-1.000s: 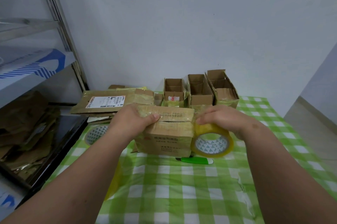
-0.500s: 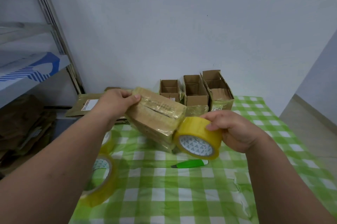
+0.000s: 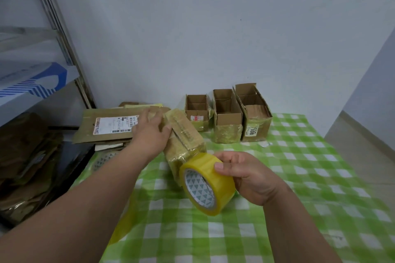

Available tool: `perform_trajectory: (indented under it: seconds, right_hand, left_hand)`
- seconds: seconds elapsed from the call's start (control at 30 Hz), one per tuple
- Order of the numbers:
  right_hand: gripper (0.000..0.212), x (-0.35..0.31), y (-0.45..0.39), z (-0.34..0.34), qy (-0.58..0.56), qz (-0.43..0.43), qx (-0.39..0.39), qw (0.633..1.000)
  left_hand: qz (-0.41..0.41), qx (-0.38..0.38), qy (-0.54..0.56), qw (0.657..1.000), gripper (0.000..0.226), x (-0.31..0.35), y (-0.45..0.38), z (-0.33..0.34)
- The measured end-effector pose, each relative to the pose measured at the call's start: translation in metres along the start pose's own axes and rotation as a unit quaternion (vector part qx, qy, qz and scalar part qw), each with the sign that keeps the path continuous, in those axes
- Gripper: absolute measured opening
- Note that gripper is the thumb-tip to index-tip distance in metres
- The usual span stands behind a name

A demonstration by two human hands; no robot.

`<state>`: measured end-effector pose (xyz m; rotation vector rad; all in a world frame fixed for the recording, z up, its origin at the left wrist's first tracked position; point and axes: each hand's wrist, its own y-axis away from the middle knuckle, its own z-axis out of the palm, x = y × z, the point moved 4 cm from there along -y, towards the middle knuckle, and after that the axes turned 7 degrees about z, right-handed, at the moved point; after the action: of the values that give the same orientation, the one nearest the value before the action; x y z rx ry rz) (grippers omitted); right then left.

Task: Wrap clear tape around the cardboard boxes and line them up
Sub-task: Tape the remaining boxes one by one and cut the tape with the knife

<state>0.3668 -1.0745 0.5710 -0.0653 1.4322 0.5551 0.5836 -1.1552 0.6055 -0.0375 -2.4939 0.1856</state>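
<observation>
The person is holding a small brown cardboard box wrapped in glossy clear tape [image 3: 183, 134] above a green-and-white checked tablecloth [image 3: 299, 177], tilted so that its far end is raised toward the wall. The left hand [image 3: 152, 132] is gripping the box's upper end, fingers curled over the far side and thumb lying along the near face. The right hand [image 3: 245, 175] is clutching a yellowish roll of clear packing tape with a white triangle-patterned core [image 3: 205, 183], thumb pressing on the roll's outer band and fingers wrapping behind it. The roll is sitting just at the box's lower end, apparently touching it, though the exact contact is hard to make out.

Three open-topped brown cardboard boxes with taped lower halves [image 3: 227, 116] are standing side by side in a row against the pale wall at the back of the table. To their left, a flattened brown cardboard sheet bearing a white shipping label [image 3: 106, 125] is lying on a stack. A second tape roll [image 3: 102, 159] is peeking out beside the left forearm, and a metal shelving rack [image 3: 53, 16] is standing at the left edge.
</observation>
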Motion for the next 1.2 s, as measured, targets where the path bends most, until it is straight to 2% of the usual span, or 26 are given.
perform_trajectory:
  seconds: [0.07,0.13,0.17,0.23,0.33,0.43,0.53,0.67,0.73,0.87,0.93,1.07,1.13,1.2]
  right_hand:
    - [0.065,0.007,0.001,0.001,-0.008,-0.004,0.013,1.0]
    - [0.049,0.01,0.002,0.002,-0.017,-0.016,0.027,0.999]
    - [0.042,0.011,0.003,0.003,-0.023,-0.023,0.033,0.999]
    - [0.037,0.009,0.004,0.003,-0.042,-0.037,0.046,0.997]
    - [0.041,0.005,0.007,0.002,-0.069,-0.053,0.07,0.994]
    - [0.045,0.006,0.011,0.003,-0.094,-0.059,0.072,0.991]
    - [0.044,0.006,0.015,0.006,-0.099,-0.069,0.066,0.99]
    - [0.067,0.002,0.017,0.01,-0.1,-0.089,0.059,0.989]
    - [0.069,0.003,0.016,0.013,-0.104,-0.097,0.058,0.988]
    - [0.059,0.013,0.015,0.02,-0.115,-0.106,0.03,0.987]
    - [0.065,0.02,0.015,0.023,-0.126,-0.101,0.008,0.987]
    - [0.079,0.034,0.013,0.029,-0.114,-0.076,0.014,0.99]
    - [0.072,0.037,0.014,0.03,-0.079,-0.079,0.024,0.993]
    - [0.053,0.037,0.017,0.031,-0.042,-0.084,0.039,0.995]
  left_hand:
    - [0.046,0.07,-0.017,0.996,0.052,0.008,0.009,-0.005]
    - [0.107,0.087,-0.005,0.99,0.036,0.018,0.019,-0.009]
    - [0.134,0.057,-0.014,0.989,0.031,0.022,0.023,-0.009]
    - [0.163,-0.038,-0.021,0.986,0.041,0.028,0.029,-0.004]
    - [0.172,-0.164,0.022,0.971,0.069,0.028,0.034,-0.003]
    - [0.166,-0.226,0.002,0.96,0.097,0.023,0.035,-0.007]
    - [0.2,-0.198,-0.03,0.959,0.086,0.029,0.032,-0.011]
    - [0.244,-0.174,-0.004,0.954,0.057,0.042,0.024,-0.017]
    - [0.255,-0.181,-0.002,0.95,0.055,0.045,0.022,-0.014]
    - [0.249,-0.21,-0.033,0.945,0.057,0.04,0.022,-0.005]
    - [0.252,-0.202,-0.041,0.946,0.058,0.038,0.022,-0.006]
    - [0.277,-0.199,-0.063,0.938,0.056,0.036,0.025,-0.005]
    - [0.276,-0.207,-0.073,0.936,0.057,0.035,0.024,-0.004]
    - [0.271,-0.218,-0.077,0.934,0.058,0.033,0.022,-0.004]
